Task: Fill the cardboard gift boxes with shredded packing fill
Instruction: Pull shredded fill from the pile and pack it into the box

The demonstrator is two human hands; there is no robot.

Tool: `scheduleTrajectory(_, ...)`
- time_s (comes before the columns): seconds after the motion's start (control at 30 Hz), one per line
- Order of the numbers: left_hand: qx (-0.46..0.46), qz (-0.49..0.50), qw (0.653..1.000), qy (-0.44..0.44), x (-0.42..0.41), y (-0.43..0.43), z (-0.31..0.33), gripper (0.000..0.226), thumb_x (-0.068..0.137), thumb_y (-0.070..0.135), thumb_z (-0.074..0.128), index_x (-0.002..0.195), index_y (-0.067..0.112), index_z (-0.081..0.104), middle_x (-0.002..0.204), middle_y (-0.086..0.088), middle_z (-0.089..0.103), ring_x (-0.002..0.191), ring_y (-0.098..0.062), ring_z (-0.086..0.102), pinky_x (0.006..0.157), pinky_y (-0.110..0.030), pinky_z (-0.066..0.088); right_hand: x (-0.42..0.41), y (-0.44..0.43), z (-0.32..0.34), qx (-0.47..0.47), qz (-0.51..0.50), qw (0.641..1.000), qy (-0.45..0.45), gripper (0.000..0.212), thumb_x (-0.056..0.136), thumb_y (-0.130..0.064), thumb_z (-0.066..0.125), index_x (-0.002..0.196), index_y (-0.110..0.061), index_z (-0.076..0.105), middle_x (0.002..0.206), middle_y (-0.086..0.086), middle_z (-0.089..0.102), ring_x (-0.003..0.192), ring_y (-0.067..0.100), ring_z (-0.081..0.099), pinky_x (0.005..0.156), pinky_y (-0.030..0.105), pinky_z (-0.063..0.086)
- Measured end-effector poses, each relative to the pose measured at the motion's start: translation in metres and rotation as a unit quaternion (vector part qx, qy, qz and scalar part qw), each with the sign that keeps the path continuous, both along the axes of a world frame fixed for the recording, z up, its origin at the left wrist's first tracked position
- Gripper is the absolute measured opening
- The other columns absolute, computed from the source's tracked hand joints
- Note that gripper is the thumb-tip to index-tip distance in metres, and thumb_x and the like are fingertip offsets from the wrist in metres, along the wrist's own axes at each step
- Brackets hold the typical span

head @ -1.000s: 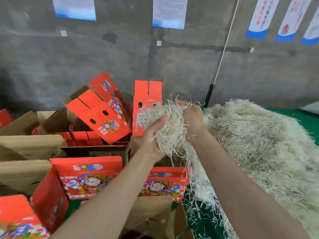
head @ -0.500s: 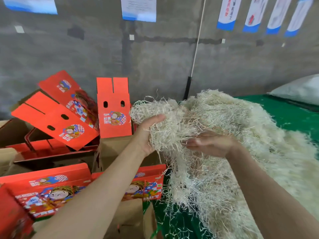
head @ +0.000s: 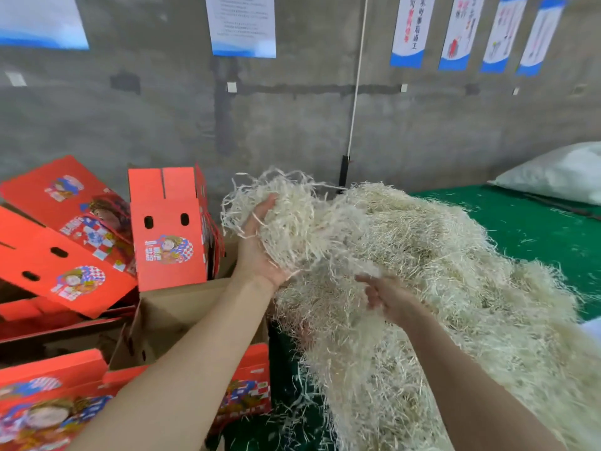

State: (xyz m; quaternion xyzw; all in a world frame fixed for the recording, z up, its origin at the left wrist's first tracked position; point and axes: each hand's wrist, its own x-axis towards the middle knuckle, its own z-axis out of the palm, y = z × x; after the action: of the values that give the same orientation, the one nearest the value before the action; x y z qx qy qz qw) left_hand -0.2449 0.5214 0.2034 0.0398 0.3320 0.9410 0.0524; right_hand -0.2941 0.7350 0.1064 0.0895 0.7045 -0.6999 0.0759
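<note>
Shows the shredded fill [head: 455, 288] heaped in a pale mound on the green table cover [head: 536, 229], spilling over the near edge and running out of the picture at lower right. Shows a clump of fill [head: 292, 222] raised off the mound's left end, loose strands trailing back into it. Finds the left hand [head: 257, 252] under and beside that clump, palm turned to it, fingers reaching up into the strands. Cannot tell whether they curl round anything, the tips being buried. Finds the right hand [head: 387, 297] low against the mound's front, blurred, fingers loosely spread, gripping nothing that can be made out.

Below the left forearm, catches an open brown-lined box [head: 169, 320], its inside mostly hidden by the arm. Behind it, an upright red box [head: 167, 229] with two handle slots; to the left, tilted red boxes [head: 65, 242], cut off at the edge. Far right, part of a white sack [head: 559, 170].
</note>
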Motion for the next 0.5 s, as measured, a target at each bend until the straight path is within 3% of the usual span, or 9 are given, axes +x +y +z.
scheduleTrajectory(0.07,0.002,0.015,1.000,0.012,-0.007,-0.002,0.011,0.050,0.032,0.033,0.088,0.078,0.017,0.075,0.083,-0.006,0.072,0.071,-0.026,0.069,0.066,-0.039,0.055,-0.005,0.024,-0.029,0.088,-0.063,0.993,-0.041,0.021,0.094,-0.004,0.046,0.109,0.009,0.054,0.092,0.023,0.062,0.062,0.029,0.057,0.053,0.026,0.040)
scheduleTrajectory(0.13,-0.006,0.013,1.000,0.023,-0.011,-0.003,0.019,0.054,0.026,0.031,0.091,0.075,0.017,0.075,0.081,-0.005,0.071,0.071,-0.025,0.068,0.072,-0.038,0.055,-0.009,0.042,-0.054,0.183,-0.096,0.976,-0.065,0.038,0.091,0.000,0.050,0.127,0.009,0.042,0.111,0.029,0.058,0.061,0.024,0.049,0.055,0.028,0.039)
scheduleTrajectory(0.27,-0.013,0.028,0.999,0.031,-0.014,-0.006,0.019,0.043,0.035,0.033,0.086,0.074,0.017,0.076,0.082,-0.006,0.071,0.073,-0.025,0.067,0.079,-0.041,0.053,-0.029,0.055,-0.044,0.334,-0.128,0.934,-0.002,0.037,0.089,0.001,0.052,0.126,0.006,0.047,0.100,0.023,0.062,0.060,0.017,0.048,0.049,0.024,0.041)
scheduleTrajectory(0.33,-0.027,0.033,0.999,0.022,-0.010,-0.007,0.019,0.042,0.040,0.032,0.084,0.079,0.019,0.073,0.083,-0.005,0.069,0.074,-0.025,0.065,0.082,-0.039,0.049,-0.038,0.048,-0.018,0.347,-0.090,0.932,0.047,0.051,0.085,0.004,0.057,0.133,0.004,0.040,0.102,0.020,0.058,0.071,0.018,0.053,0.058,0.026,0.049)
scheduleTrajectory(0.4,-0.071,0.043,0.996,0.019,-0.006,-0.011,0.015,0.028,0.050,0.030,0.078,0.075,0.020,0.071,0.079,-0.004,0.068,0.066,-0.024,0.065,0.067,-0.035,0.053,-0.039,0.032,0.011,0.370,0.047,0.926,0.066,0.080,0.079,0.005,0.065,0.145,-0.001,0.020,0.127,0.022,0.048,0.100,0.029,0.055,0.082,0.033,0.050)
scheduleTrajectory(0.47,-0.124,0.035,0.991,0.022,0.004,-0.017,0.008,0.011,0.056,0.027,0.073,0.064,0.019,0.072,0.070,-0.003,0.068,0.058,-0.022,0.066,0.054,-0.032,0.053,-0.030,0.012,0.037,0.506,0.191,0.839,0.063,0.093,0.077,0.001,0.068,0.149,-0.008,0.009,0.146,0.016,0.033,0.128,0.033,0.041,0.102,0.036,0.039)
scheduleTrajectory(0.5,-0.141,0.030,0.989,0.025,0.011,-0.021,0.004,0.008,0.058,0.026,0.070,0.058,0.018,0.072,0.065,-0.002,0.068,0.056,-0.020,0.066,0.051,-0.031,0.053,-0.026,0.003,0.050,0.565,0.212,0.793,0.081,0.088,0.078,0.001,0.066,0.148,-0.011,0.015,0.148,0.012,0.034,0.130,0.030,0.040,0.104,0.036,0.036)
